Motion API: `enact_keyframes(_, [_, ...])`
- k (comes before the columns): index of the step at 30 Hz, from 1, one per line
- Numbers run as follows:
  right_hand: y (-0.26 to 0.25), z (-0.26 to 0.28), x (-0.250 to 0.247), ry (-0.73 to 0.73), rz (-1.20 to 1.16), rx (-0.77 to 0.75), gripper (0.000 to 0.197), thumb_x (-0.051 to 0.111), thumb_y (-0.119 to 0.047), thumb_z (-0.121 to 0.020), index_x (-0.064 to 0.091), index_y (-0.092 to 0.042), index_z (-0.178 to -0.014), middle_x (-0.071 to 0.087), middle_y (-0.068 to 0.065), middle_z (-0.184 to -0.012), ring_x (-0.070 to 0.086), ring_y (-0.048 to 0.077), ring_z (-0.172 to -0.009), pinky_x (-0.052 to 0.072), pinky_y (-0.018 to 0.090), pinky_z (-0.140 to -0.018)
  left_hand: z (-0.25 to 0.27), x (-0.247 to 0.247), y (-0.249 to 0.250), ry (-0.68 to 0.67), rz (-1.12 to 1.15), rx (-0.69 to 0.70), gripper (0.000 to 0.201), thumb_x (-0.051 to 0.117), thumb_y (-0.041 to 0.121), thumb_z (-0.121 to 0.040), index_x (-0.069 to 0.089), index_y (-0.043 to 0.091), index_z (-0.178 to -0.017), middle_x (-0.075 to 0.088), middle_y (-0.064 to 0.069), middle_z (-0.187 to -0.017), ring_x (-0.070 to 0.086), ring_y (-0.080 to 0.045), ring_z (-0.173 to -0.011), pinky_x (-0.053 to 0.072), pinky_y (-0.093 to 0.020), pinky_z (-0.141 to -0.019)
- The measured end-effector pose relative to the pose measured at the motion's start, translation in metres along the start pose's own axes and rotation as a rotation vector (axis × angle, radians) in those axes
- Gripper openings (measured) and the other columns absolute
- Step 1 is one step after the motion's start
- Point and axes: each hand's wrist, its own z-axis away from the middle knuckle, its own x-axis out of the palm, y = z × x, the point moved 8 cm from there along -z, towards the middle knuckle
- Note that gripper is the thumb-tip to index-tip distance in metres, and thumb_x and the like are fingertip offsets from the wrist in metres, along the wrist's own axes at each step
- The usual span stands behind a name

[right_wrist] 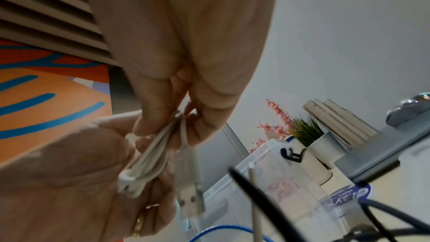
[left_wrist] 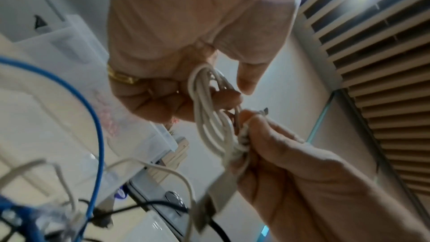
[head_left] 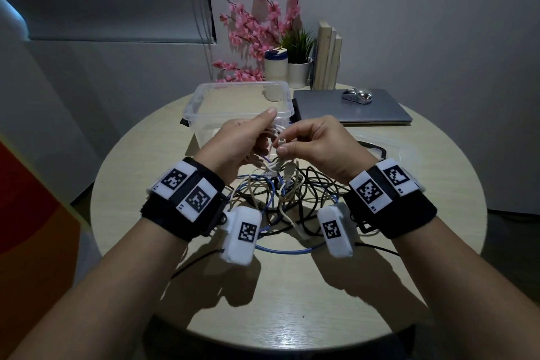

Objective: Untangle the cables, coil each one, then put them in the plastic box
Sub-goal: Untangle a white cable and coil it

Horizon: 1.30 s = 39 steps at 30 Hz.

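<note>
White cable bundled into loops in curled left hand, right hand pinching its end to finish the wrap, above tangled cables, just near of open plastic box

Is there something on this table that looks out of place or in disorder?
Yes. A heap of black, blue and white cables lies knotted on the table, not coiled. The plastic box appears to hold none so far. Both hands hold one white cable bunched in loops.
</note>
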Motion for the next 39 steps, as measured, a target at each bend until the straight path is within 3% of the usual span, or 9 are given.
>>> enact_keyframes(5, [-0.006,0.000,0.009,-0.059,0.200,-0.035,0.013,0.074,-0.003,-0.076,0.073,-0.016,-0.080,0.069,0.010,-0.085,0.066,0.023,-0.084,0.054,0.042,-0.085,-0.005,0.001,-0.006,-0.124,-0.245,-0.083,0.052,0.056,0.061,-0.084,0.068,0.011,-0.084,0.049,0.003,-0.062,0.041,-0.011,-0.054,0.034,-0.025,-0.052])
enact_keyframes(10, [-0.006,-0.002,0.000,0.027,0.263,-0.059,0.016,0.079,-0.011,-0.072,0.075,-0.014,-0.087,0.057,0.001,-0.103,0.055,0.012,-0.102,0.047,0.034,-0.097,-0.002,0.004,-0.009,-0.147,-0.130,-0.091,0.042,0.054,0.053,-0.089,0.050,0.021,-0.063,0.034,0.009,-0.051,0.031,-0.010,-0.050,0.028,-0.023,-0.048])
enact_keyframes(15, [-0.009,-0.002,-0.001,0.088,0.253,-0.103,0.019,0.077,-0.007,-0.074,0.074,-0.018,-0.089,0.051,-0.004,-0.083,0.055,0.024,-0.089,0.050,0.042,-0.086,-0.003,0.001,-0.002,0.125,-0.174,0.052,0.043,0.055,0.040,-0.094,0.058,0.020,-0.056,0.044,0.013,-0.039,0.039,-0.006,-0.047,0.033,-0.021,-0.047])
enact_keyframes(20, [-0.014,0.001,0.007,0.013,0.099,-0.144,0.026,0.069,0.007,-0.077,0.073,-0.016,-0.089,0.068,0.010,-0.082,0.065,0.036,-0.081,0.055,0.049,-0.081,-0.006,-0.005,0.000,0.306,-0.179,0.115,0.041,0.056,0.039,-0.093,0.058,0.015,-0.060,0.056,-0.003,-0.058,0.051,-0.020,-0.056,0.043,-0.031,-0.058])
enact_keyframes(23, [-0.014,0.002,0.011,-0.031,0.006,-0.123,0.025,0.065,0.011,-0.078,0.072,-0.012,-0.085,0.069,0.021,-0.082,0.065,0.043,-0.083,0.054,0.050,-0.085,-0.011,-0.008,-0.006,0.350,-0.143,0.078,0.041,0.056,0.041,-0.092,0.062,0.006,-0.071,0.066,-0.021,-0.080,0.064,-0.037,-0.078,0.053,-0.044,-0.072])
enact_keyframes(29, [-0.020,0.007,0.017,-0.117,-0.113,-0.110,0.027,0.063,0.015,-0.077,0.069,-0.010,-0.083,0.071,-0.004,-0.069,0.068,0.008,-0.071,0.054,0.019,-0.072,-0.020,-0.010,-0.020,0.338,0.000,-0.025,0.029,0.055,0.038,-0.093,0.056,0.011,-0.084,0.047,-0.013,-0.077,0.047,-0.023,-0.070,0.040,-0.028,-0.056])
enact_keyframes(32, [-0.018,0.004,0.008,-0.013,-0.146,-0.112,0.020,0.060,0.012,-0.082,0.067,-0.006,-0.083,0.068,-0.001,-0.070,0.064,0.009,-0.066,0.052,0.020,-0.068,-0.021,-0.008,-0.021,0.303,0.074,-0.044,0.037,0.050,0.043,-0.095,0.058,0.010,-0.082,0.050,-0.010,-0.071,0.047,-0.021,-0.067,0.040,-0.032,-0.064])
enact_keyframes(36, [0.000,0.000,-0.013,0.234,-0.230,-0.005,0.015,0.051,-0.005,-0.095,0.057,-0.016,-0.087,0.060,0.005,-0.083,0.058,0.022,-0.076,0.054,0.050,-0.069,-0.013,0.008,-0.008,0.176,0.196,0.006,0.038,0.034,0.041,-0.102,0.046,0.020,-0.073,0.037,0.006,-0.057,0.034,-0.010,-0.051,0.031,-0.027,-0.053])
enact_keyframes(39, [0.005,-0.002,-0.021,0.331,-0.276,0.071,0.011,0.043,-0.012,-0.100,0.048,-0.017,-0.091,0.057,0.008,-0.086,0.060,0.017,-0.066,0.052,0.036,-0.052,-0.004,0.020,-0.001,0.113,0.200,0.095,0.038,0.032,0.033,-0.104,0.045,0.017,-0.072,0.045,0.003,-0.059,0.040,-0.006,-0.045,0.034,-0.022,-0.050])
